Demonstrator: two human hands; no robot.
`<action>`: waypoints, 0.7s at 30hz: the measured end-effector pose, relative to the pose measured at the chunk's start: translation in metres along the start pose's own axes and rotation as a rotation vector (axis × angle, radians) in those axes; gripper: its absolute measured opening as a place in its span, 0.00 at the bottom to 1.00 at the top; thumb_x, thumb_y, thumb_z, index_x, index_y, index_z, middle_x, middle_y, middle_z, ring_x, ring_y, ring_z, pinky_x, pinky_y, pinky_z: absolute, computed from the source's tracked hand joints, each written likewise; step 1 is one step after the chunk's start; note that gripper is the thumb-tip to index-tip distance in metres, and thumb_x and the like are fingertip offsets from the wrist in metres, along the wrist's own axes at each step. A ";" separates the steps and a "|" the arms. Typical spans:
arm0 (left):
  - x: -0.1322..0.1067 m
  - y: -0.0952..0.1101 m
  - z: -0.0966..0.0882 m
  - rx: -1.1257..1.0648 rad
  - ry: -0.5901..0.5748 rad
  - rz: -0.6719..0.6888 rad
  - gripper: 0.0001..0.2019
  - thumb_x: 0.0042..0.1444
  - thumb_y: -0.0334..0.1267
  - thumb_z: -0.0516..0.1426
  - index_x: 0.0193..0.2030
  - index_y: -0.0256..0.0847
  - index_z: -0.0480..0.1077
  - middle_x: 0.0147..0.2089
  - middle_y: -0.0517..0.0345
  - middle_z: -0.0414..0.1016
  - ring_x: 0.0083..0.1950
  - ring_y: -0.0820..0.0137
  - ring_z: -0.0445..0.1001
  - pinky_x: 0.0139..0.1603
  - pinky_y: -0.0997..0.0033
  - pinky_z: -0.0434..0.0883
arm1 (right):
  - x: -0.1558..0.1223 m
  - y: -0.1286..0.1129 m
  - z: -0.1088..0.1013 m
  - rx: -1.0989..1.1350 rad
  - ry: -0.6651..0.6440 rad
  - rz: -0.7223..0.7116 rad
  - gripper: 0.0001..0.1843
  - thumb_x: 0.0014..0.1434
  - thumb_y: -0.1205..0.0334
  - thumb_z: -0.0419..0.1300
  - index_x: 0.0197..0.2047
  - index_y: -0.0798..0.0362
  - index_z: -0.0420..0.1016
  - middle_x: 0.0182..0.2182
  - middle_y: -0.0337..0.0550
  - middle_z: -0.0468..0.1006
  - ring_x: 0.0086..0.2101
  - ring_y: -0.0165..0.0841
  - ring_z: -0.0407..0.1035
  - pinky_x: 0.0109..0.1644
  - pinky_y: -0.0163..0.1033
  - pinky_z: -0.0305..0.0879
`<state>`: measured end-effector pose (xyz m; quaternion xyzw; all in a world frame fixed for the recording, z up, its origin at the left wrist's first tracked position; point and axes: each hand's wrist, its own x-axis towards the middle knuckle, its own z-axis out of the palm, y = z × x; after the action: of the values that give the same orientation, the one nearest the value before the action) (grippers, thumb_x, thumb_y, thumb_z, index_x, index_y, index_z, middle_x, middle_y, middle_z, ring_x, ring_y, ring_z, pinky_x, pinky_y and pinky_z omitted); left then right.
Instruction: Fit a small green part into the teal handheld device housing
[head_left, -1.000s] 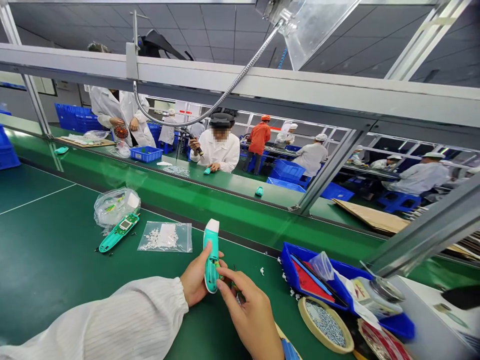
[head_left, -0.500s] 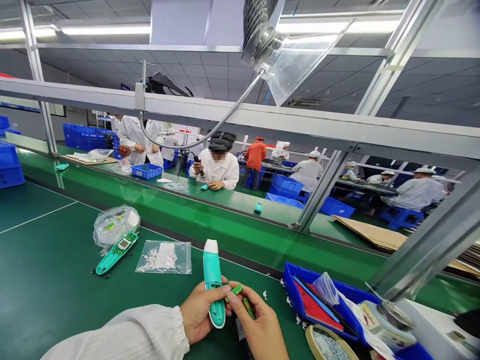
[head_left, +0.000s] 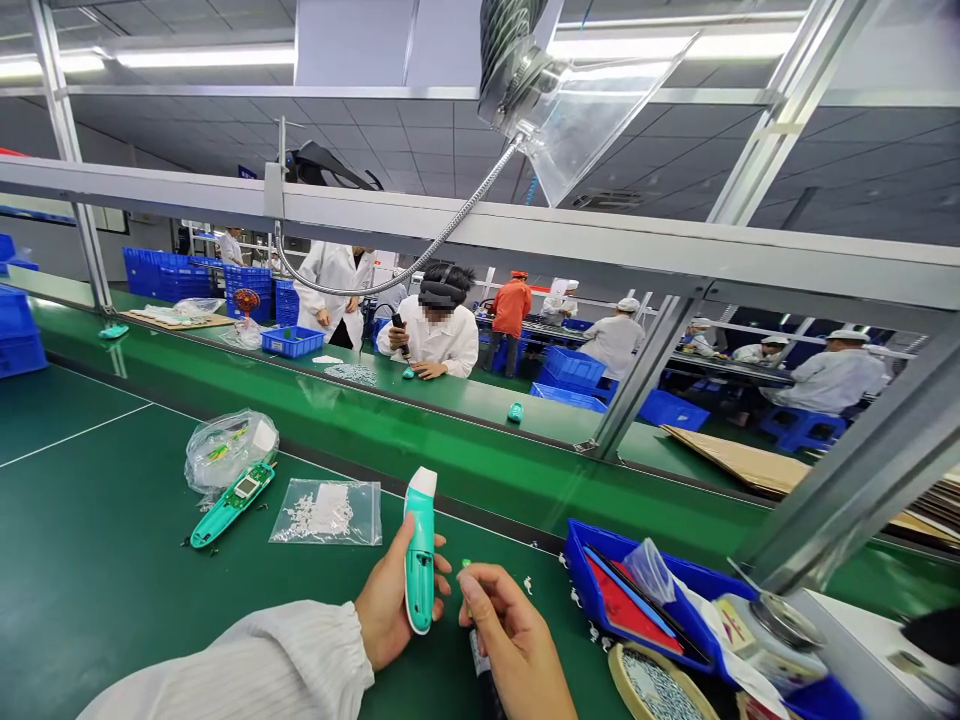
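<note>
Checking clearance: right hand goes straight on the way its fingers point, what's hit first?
Likely the left hand, at its fingertips beside the teal device; depth is unclear from this one view.

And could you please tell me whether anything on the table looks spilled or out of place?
Yes: small white pieces lie loose beside the blue tray, possibly spilled, since similar-looking ones sit in a clear bag.

flat cardboard sheets [head_left: 735,462] lie right of a slanted metal post [head_left: 649,376].
</note>
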<state>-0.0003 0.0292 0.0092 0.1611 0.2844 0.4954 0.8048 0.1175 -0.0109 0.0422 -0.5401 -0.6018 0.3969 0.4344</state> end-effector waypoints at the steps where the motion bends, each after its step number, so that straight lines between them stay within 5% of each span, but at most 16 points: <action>1: 0.000 0.001 0.000 -0.006 0.001 0.004 0.26 0.52 0.58 0.47 0.41 0.33 0.64 0.28 0.57 0.66 0.24 0.74 0.65 0.19 0.77 0.57 | 0.000 -0.002 0.000 0.004 -0.040 -0.015 0.19 0.53 0.44 0.52 0.33 0.53 0.67 0.25 0.39 0.68 0.29 0.31 0.63 0.34 0.34 0.60; 6: -0.002 0.007 0.001 -0.042 -0.003 0.025 0.24 0.53 0.56 0.47 0.37 0.32 0.65 0.28 0.56 0.66 0.27 0.73 0.67 0.30 0.72 0.65 | -0.006 -0.009 0.004 -0.005 -0.167 -0.067 0.15 0.54 0.49 0.53 0.39 0.51 0.68 0.36 0.41 0.72 0.38 0.32 0.65 0.43 0.34 0.61; 21: -0.016 0.006 0.011 -0.029 -0.117 0.016 0.24 0.52 0.56 0.49 0.35 0.32 0.66 0.31 0.52 0.68 0.34 0.69 0.69 0.41 0.68 0.66 | -0.010 -0.007 0.008 -0.222 -0.224 -0.203 0.11 0.57 0.55 0.51 0.36 0.49 0.72 0.33 0.40 0.73 0.34 0.32 0.65 0.37 0.33 0.61</action>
<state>-0.0034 0.0176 0.0255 0.1805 0.2286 0.4958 0.8181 0.1079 -0.0218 0.0453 -0.4739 -0.7378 0.3398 0.3401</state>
